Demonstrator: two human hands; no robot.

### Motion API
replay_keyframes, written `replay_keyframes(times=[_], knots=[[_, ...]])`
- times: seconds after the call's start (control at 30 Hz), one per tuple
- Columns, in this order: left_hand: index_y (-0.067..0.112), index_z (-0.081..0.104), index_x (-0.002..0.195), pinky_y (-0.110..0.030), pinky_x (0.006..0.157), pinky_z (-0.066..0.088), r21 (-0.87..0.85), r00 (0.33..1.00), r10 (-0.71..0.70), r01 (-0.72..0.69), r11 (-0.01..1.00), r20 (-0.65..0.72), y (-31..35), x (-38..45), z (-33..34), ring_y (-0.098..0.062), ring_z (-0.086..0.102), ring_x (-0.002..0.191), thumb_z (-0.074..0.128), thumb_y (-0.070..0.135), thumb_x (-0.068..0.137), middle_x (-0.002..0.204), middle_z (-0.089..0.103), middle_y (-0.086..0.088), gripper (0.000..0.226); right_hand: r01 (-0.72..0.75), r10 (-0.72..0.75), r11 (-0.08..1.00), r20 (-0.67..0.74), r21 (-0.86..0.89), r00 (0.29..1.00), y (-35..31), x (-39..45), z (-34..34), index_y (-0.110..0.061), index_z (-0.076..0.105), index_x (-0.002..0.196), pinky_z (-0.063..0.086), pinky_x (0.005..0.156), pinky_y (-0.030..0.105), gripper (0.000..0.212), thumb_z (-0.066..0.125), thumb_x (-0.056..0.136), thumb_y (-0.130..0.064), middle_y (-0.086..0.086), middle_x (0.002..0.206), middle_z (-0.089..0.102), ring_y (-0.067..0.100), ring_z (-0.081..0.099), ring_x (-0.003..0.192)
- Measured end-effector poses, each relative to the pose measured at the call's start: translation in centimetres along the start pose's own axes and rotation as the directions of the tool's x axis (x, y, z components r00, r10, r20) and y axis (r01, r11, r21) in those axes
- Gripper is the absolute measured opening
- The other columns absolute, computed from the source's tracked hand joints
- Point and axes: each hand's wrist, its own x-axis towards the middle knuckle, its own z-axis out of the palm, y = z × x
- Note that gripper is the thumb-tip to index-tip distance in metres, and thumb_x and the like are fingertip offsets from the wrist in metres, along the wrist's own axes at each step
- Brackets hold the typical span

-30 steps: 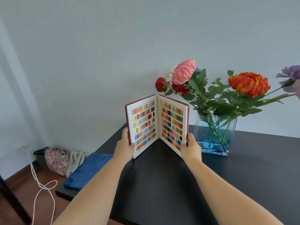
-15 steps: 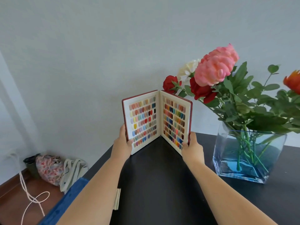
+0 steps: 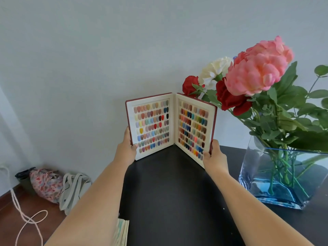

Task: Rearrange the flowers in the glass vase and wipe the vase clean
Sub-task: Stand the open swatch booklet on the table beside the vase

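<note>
Task not begun: left hand [image 3: 126, 150] & right hand [image 3: 214, 156] each pinching an outer edge of open nail-colour swatch book [image 3: 171, 125], upright on table [image 3: 177, 192]. Glass vase [image 3: 284, 176] w/ flowers [image 3: 255, 75] just right of book, untouched; rearranging & wiping both left, no cloth seen.

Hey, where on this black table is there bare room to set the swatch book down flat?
The widest bare patch of the black table lies in front of the open swatch book, between the two forearms and left of the glass vase. The right side is crowded: the vase stands there and its flowers lean out over the book's right cover. Both hands, left hand and right hand, hold the book upright.
</note>
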Motion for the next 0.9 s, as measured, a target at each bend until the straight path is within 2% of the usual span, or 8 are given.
replay_keyframes(times=[0.2,0.37,0.5,0.6,0.7,0.8,0.9], knots=[[0.045,0.008,0.150,-0.049,0.093,0.054,0.002,1.000,0.006,-0.006,1.000,0.010,-0.1,0.7,-0.2,-0.031,0.057,0.126,0.059,0.016,0.097,0.149,0.047,0.000,0.079,-0.013,0.014,1.000,-0.027,0.027,1.000,0.2,-0.1,0.4,-0.035,0.028,0.134,0.057,0.070,0.040,0.045,0.051,0.096,-0.023,0.000,0.134,0.054,0.030,0.063,0.106],[0.047,0.010,0.150,-0.051,0.096,0.051,-0.029,0.999,-0.002,0.003,1.000,0.041,0.4,0.3,-0.6,-0.029,0.053,0.131,0.060,0.016,0.097,0.151,0.044,0.004,0.080,-0.024,0.027,0.990,-0.018,0.138,0.999,0.1,-0.6,0.3,-0.032,0.033,0.136,0.052,0.085,0.050,0.043,0.050,0.097,-0.022,0.000,0.136,0.054,0.032,0.058,0.116],[0.050,0.011,0.150,-0.049,0.093,0.053,-0.016,0.999,-0.006,0.006,1.000,0.050,0.6,-0.5,-0.9,-0.028,0.055,0.129,0.063,0.016,0.095,0.150,0.046,0.005,0.082,-0.083,0.078,0.972,0.030,0.221,0.996,0.0,-1.0,0.0,-0.030,0.036,0.137,0.049,0.090,0.052,0.042,0.049,0.098,-0.022,0.000,0.137,0.053,0.031,0.056,0.119],[0.051,0.013,0.149,-0.045,0.089,0.055,-0.028,1.000,-0.008,0.007,1.000,-0.020,0.9,-1.2,-1.0,-0.026,0.059,0.125,0.066,0.020,0.093,0.145,0.050,0.004,0.083,-0.127,0.114,0.957,0.063,0.261,0.991,-0.3,-1.1,-0.7,-0.031,0.034,0.137,0.052,0.087,0.050,0.042,0.049,0.098,-0.026,0.001,0.138,0.052,0.031,0.057,0.117],[0.042,0.015,0.152,-0.046,0.096,0.052,-0.023,0.986,-0.050,0.047,0.999,-0.159,1.5,-1.6,-1.1,-0.027,0.050,0.132,0.071,0.017,0.089,0.146,0.043,-0.004,0.088,-0.144,0.124,0.953,0.089,0.267,0.988,-0.8,-1.5,-1.6,-0.032,0.026,0.143,0.056,0.084,0.047,0.051,0.048,0.098,-0.029,-0.001,0.143,0.048,0.030,0.056,0.119],[0.035,0.023,0.149,-0.036,0.094,0.051,-0.072,0.968,-0.034,0.016,0.997,-0.250,2.8,-2.9,-0.9,-0.024,0.047,0.132,0.071,0.011,0.088,0.144,0.041,-0.003,0.081,-0.150,0.120,0.943,0.118,0.296,0.986,-1.0,-2.3,-2.6,-0.033,0.016,0.147,0.049,0.092,0.047,0.059,0.047,0.098,-0.032,-0.002,0.148,0.042,0.028,0.050,0.126],[0.031,0.033,0.141,-0.014,0.079,0.045,-0.171,0.964,-0.014,-0.033,0.985,-0.267,4.7,-4.7,-0.4,-0.018,0.052,0.125,0.071,0.009,0.088,0.138,0.047,-0.001,0.069,-0.135,0.099,0.951,0.141,0.278,0.985,-1.5,-3.3,-4.0,-0.032,0.013,0.149,0.041,0.101,0.047,0.059,0.043,0.099,-0.035,-0.002,0.150,0.038,0.027,0.042,0.133]])
